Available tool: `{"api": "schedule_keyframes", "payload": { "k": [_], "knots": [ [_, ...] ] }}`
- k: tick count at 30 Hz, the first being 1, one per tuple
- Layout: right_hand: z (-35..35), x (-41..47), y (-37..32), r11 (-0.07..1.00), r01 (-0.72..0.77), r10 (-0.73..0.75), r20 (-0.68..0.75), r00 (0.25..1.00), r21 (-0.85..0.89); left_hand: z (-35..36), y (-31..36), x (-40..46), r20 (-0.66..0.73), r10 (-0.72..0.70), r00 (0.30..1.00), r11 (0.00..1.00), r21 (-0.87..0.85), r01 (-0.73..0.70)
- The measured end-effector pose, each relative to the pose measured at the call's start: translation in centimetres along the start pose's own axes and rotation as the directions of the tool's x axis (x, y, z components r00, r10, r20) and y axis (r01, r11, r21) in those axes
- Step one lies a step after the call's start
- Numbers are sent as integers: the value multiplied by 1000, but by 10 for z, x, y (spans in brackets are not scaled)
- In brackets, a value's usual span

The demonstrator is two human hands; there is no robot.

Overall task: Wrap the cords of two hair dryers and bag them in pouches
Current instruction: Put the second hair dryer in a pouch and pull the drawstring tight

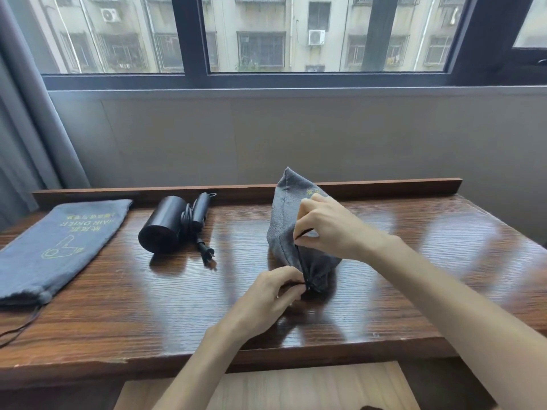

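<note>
So there's a dark wooden worktop (384, 291) under a big window (260, 37), with a raised wooden lip along its back edge. Right of the middle sits a stuffed grey pouch (284, 226), bulging and standing up on its gathered end, its pointed corner sticking up toward the wall. Can't see what's inside since the cloth hides it.

The right hand (328, 226) is on the side of that pouch, fingers (302, 223) pinched on a thin black drawstring (300, 250) that runs down the seam. The left hand (266, 297) is lower, at the cinched mouth of the pouch near the front, fingers pinched shut on the other bit of the same drawstring right where the fabric bunches up. Both forearms are bare.

Left of the middle there's a black hair dryer (165, 229) lying on its side, handle folded alongside the barrel, its cord (189, 223) bundled between the two. The plug (207, 251) sticks out at the front and rests on the wood. It's well apart from the hands.

Far left is a second grey pouch (59, 247), lying flat with yellow-green print and a little dryer drawing on it. Its own string (20, 327) trails off near the front left edge. A grey curtain (32, 113) hangs at the left side of the window.
</note>
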State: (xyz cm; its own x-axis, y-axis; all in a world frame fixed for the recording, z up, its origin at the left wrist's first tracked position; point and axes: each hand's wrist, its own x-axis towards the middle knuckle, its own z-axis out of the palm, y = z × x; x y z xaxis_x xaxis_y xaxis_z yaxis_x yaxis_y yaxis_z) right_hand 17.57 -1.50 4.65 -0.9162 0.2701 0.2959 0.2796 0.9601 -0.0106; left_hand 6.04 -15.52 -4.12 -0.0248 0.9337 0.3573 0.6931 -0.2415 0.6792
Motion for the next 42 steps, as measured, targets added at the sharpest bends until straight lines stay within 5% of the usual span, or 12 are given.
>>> {"api": "schedule_keyframes", "payload": {
  "k": [9,15,20,26,34,42],
  "knots": [
    [15,-18,-3,985,-130,115,-134,984,-113,-4,-1,-1,54,-39,998,997,-62,43],
    [17,-66,-35,969,-76,159,-357,920,235,-4,-2,0,45,-9,999,997,-76,12],
    [51,-90,-54,959,-83,141,-203,969,270,-1,-6,4,37,15,999,997,-81,-12],
    [61,-91,-45,915,-136,216,-176,960,380,-3,-6,1,45,-17,999,997,-77,21],
    [59,-77,-45,977,-125,149,-133,980,176,-10,-7,2,2,-69,998,997,-36,69],
    [49,-58,-39,711,-320,348,81,934,626,-4,-8,-9,-219,-27,975,1000,-17,24]
  ]
}}
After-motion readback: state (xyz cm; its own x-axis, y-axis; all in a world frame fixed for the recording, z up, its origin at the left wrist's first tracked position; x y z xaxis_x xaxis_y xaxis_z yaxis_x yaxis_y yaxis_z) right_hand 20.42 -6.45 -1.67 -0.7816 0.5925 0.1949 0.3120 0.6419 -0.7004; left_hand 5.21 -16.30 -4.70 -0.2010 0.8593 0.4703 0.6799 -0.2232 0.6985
